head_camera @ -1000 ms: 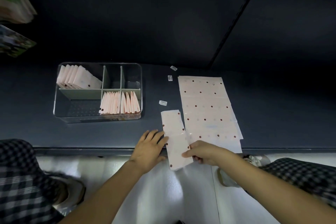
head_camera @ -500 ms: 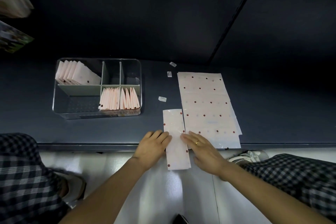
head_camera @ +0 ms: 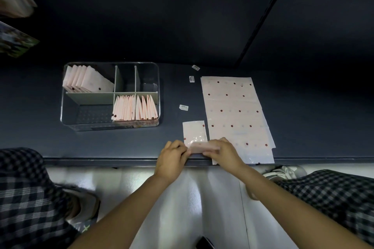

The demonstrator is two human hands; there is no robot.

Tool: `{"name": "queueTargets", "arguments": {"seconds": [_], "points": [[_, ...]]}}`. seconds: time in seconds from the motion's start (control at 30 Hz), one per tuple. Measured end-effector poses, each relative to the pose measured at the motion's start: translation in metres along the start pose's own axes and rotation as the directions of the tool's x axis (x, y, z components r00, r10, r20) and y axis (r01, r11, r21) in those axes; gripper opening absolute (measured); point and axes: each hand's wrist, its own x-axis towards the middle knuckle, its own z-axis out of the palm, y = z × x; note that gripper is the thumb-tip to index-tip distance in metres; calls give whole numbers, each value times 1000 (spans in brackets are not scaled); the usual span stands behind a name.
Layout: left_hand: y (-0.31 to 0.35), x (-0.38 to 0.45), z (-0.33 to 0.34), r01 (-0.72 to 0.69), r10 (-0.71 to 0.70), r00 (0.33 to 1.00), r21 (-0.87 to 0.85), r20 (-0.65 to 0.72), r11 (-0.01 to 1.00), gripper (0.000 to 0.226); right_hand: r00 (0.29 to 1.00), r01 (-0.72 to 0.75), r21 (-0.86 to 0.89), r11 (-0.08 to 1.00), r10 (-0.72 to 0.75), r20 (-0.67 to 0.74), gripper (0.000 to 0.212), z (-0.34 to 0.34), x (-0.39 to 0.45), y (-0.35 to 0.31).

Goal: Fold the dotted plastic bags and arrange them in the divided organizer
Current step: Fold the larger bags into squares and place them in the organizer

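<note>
Both hands pinch the near end of the strip [head_camera: 195, 134], a dotted bag already folded narrow, and turn it up over itself. The left hand [head_camera: 172, 156] grips the left corner of the raised fold, the right hand [head_camera: 223, 152] the right corner, fingers curled over the edge. The strip lies on the shelf [head_camera: 121, 143], just left of the stack [head_camera: 234, 115] of flat bags, its far end touching the shelf and its near end lifted in the fingers.

To fold well, I judge, both corners should travel evenly so the fold lands square on the strip, side edges matched; then a flat press along the crease should drive out air, since slick plastic tends to spring open. The strip should stay off the stack, so no flat bag gets dragged along.

The fold itself is blurred, and the fingertips beneath it are hidden, so how tightly they hold is unclear. The organizer [head_camera: 157, 91], well left of the strip, has folded bags in three compartments; its clear near-left compartment is hard to read. The small tags [head_camera: 183, 107] between organizer and stack are illegible.
</note>
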Motion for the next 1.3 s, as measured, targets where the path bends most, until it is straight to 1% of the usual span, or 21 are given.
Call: {"name": "queueTargets", "arguments": {"seconds": [0.07,0.13,0.2,0.23,0.3,0.4,0.47,0.53,0.6,0.67,0.7,0.73,0.8,0.83,0.87,0.9,0.97,1.03,1.1,1.2,1.3], "points": [[3,4,1,135,-136,991,-83,-14,987,26,989,-150,75,986,148,29,13,-3,12,-9],[6,6,1,232,-242,969,-167,-46,958,20,971,-239,81,968,236,51,29,-5,22,-13],[11,4,-2,245,-265,957,-157,-118,957,22,955,-292,25,956,290,59,45,-6,31,-14],[13,2,-3,201,-214,964,-91,-158,975,24,948,-312,-7,950,312,71,48,-6,35,-15],[18,-5,-4,23,-11,987,72,-163,997,27,935,-338,-38,941,340,98,52,-6,41,-15],[20,-17,3,-267,273,962,242,8,933,44,924,-353,-82,932,361,126,50,-9,47,-16],[18,-24,12,-293,253,956,387,151,874,66,915,-365,-91,926,375,148,50,-10,49,-18],[9,-26,20,-246,147,955,417,257,875,73,912,-375,-81,923,383,148,46,-11,49,-20],[4,-26,23,-246,112,948,466,297,850,75,937,-349,-54,935,350,-8,26,-12,47,-23],[3,-25,22,-266,112,942,500,317,824,78,927,-294,72,953,303,-221,11,-16,48,-30],[3,-24,21,-271,108,938,500,330,823,80,930,-253,173,952,289,-229,9,-17,49,-34],[3,-24,20,-276,108,935,504,338,819,82,948,-227,299,927,281,-149,8,-18,51,-38],[4,-24,21,-283,102,929,507,356,814,86,956,-291,510,809,236,172,9,-13,53,-47],[4,-24,20,-283,98,926,501,363,818,87,926,-353,526,774,209,314,12,-8,53,-48],[4,-23,19,-283,97,924,491,370,824,88,897,-393,509,766,197,396,14,-5,55,-48],[3,-23,18,-280,94,922,479,376,832,88,888,-407,498,766,203,413,15,-2,57,-48],[3,-22,14,-279,100,920,456,378,845,87,915,-384,496,779,249,317,18,-1,66,-48],[4,-22,10,-281,111,920,434,377,856,86,965,-260,325,909,228,133,26,-3,77,-47],[3,-22,9,-275,121,924,412,362,869,83,993,-88,15,996,87,85,41,-4,86,-47],[1,-23,5,-225,127,954,366,273,903,70,984,34,-345,938,30,178,58,-2,92,-51],[-3,-22,-3,-124,93,988,273,121,954,49,970,-37,-420,907,134,204,53,-1,93,-50]]}}
